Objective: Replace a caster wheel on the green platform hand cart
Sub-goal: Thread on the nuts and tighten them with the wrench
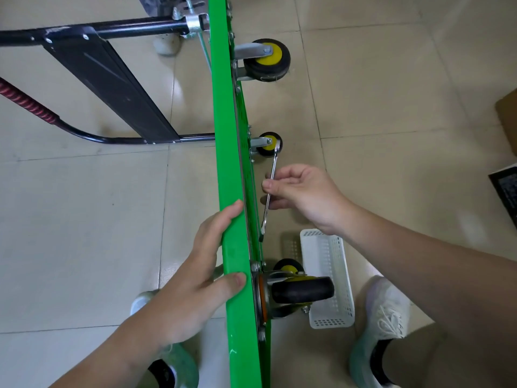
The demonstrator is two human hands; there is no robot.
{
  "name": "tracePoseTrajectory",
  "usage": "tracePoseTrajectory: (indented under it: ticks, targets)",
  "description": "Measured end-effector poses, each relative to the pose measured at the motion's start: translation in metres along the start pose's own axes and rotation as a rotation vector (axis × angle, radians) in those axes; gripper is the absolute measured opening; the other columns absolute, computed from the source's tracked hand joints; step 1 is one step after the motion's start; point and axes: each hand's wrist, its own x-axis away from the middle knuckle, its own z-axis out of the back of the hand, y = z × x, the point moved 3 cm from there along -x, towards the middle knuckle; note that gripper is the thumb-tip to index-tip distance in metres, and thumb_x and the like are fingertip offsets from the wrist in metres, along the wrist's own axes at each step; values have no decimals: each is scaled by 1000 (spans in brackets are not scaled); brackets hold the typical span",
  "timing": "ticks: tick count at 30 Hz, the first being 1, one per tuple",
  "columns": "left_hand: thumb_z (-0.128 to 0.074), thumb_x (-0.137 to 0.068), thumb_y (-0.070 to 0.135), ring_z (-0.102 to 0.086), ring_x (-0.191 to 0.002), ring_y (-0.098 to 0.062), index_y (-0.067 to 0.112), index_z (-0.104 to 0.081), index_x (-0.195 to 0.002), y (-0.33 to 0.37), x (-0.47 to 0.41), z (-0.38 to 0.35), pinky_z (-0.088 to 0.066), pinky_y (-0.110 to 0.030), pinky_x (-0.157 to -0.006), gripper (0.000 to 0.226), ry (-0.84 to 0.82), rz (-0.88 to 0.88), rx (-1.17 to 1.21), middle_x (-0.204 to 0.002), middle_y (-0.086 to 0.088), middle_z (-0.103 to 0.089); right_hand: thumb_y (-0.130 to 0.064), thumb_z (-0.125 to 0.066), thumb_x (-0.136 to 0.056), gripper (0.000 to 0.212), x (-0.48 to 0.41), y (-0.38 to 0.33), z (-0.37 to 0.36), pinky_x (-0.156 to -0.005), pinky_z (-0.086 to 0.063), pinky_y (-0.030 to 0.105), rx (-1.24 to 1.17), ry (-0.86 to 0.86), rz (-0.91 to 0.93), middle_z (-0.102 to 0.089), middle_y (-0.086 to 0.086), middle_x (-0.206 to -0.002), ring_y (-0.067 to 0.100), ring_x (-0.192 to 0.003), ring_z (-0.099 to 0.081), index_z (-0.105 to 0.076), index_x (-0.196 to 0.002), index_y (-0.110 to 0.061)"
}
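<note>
The green platform cart (233, 191) stands on its long edge, its underside facing right. My left hand (195, 278) rests on the top edge with straight fingers, thumb against the green rim. My right hand (302, 191) pinches a silver wrench (270, 191) beside the underside, its shaft pointing down toward the platform. A black caster wheel (303, 289) with a steel swivel plate sits just below my left thumb. Behind it shows the yellow hub of another caster (288, 267). Two more yellow-hub casters (270, 144) (268, 58) stick out farther along.
A white perforated plastic basket (327, 278) lies on the tiled floor by the near caster. The cart's black folded handle frame (112, 88) lies to the left. My two shoes (383, 329) (173, 359) flank the cart. A cardboard box (507, 116) sits at the right edge.
</note>
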Motion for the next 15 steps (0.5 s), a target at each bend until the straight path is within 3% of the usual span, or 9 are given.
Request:
tracePoseTrajectory:
  ticks: [5, 11, 15]
  targets:
    - [-58, -79, 43, -29, -150, -6, 67, -19, -148, 3, 0, -3, -44, -20, -107, 83, 0, -11, 6, -162, 25, -24, -11, -81, -70, 25, 40, -26, -10, -73, -62, 37, 38, -49, 177, -75, 8, -78, 21, -76, -74, -68, -92, -10]
    - [-56, -77, 44, -29, -148, 1, 70, -19, -146, 8, 3, -6, -33, -30, -117, 82, 26, -24, -2, -161, 28, -24, -10, -83, -62, 30, 72, -19, -22, -80, -61, 29, 107, -158, 210, -76, 7, -84, 17, -79, -73, -70, -89, -10]
    - [-56, -77, 42, -29, -149, -2, 69, -20, -147, 8, 4, -6, -29, -42, -123, 83, 48, -21, -10, -162, 26, -25, -20, -85, -60, 23, 75, -15, -27, -87, -60, 43, 136, -181, 250, -76, 9, -88, 21, -83, -73, -74, -76, -32]
